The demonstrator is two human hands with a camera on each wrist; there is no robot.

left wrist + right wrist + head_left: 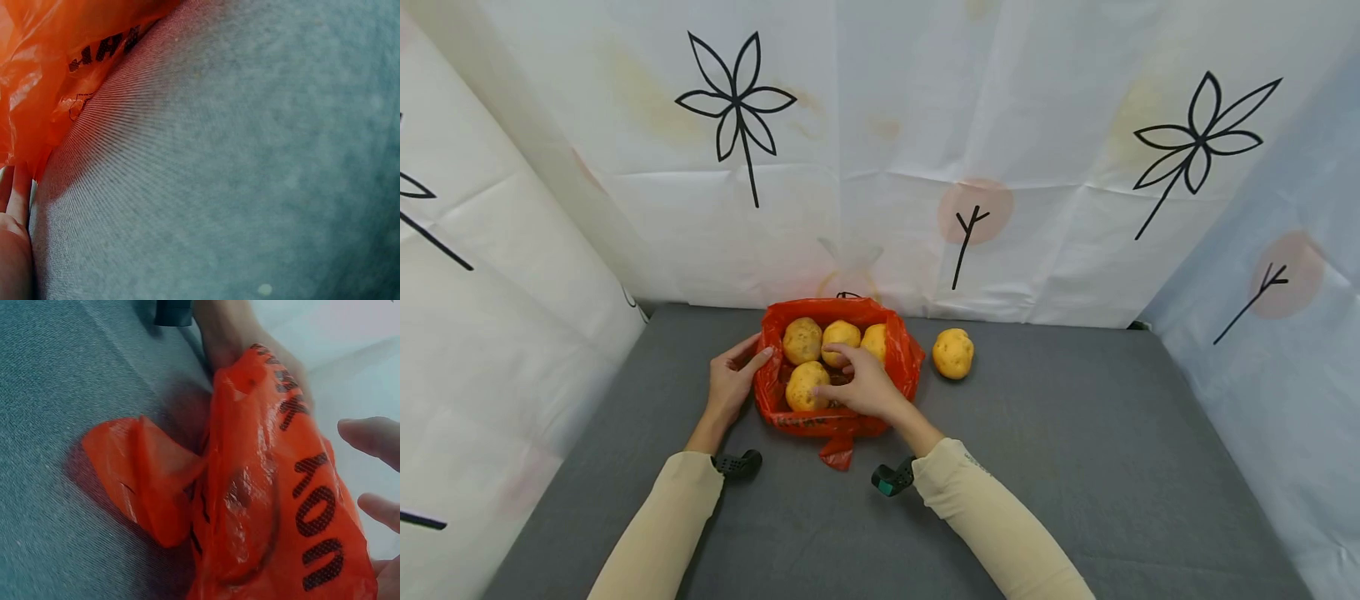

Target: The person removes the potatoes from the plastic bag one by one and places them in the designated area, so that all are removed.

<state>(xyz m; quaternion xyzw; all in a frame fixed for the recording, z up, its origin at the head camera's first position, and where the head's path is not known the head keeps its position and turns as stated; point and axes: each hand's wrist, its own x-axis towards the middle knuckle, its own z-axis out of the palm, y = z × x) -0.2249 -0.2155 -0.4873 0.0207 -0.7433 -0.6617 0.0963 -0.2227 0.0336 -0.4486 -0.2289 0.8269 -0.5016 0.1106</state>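
Observation:
A red plastic bag (880,427) with its mouth rolled wide stands near the table's back edge, several potatoes inside it. At the bag's left rim, my left hand (730,385) pinches the plastic between thumb and fingers. My right hand (869,387) is over the bag's mouth with thumb and fingers spread apart, holding nothing. Its thumb tip overlaps the front potato (805,385); whether they touch is unclear. Behind its fingers is a back potato (839,335). The right wrist view shows the bag's lettered front (275,487) and a loose flap of plastic (147,478).
One more potato (953,353) lies on the grey table (1075,450), right of the bag. A white cloth backdrop (880,125) with printed flowers rises behind the table and along both sides. Dark wrist devices (739,464) sit at both cuffs.

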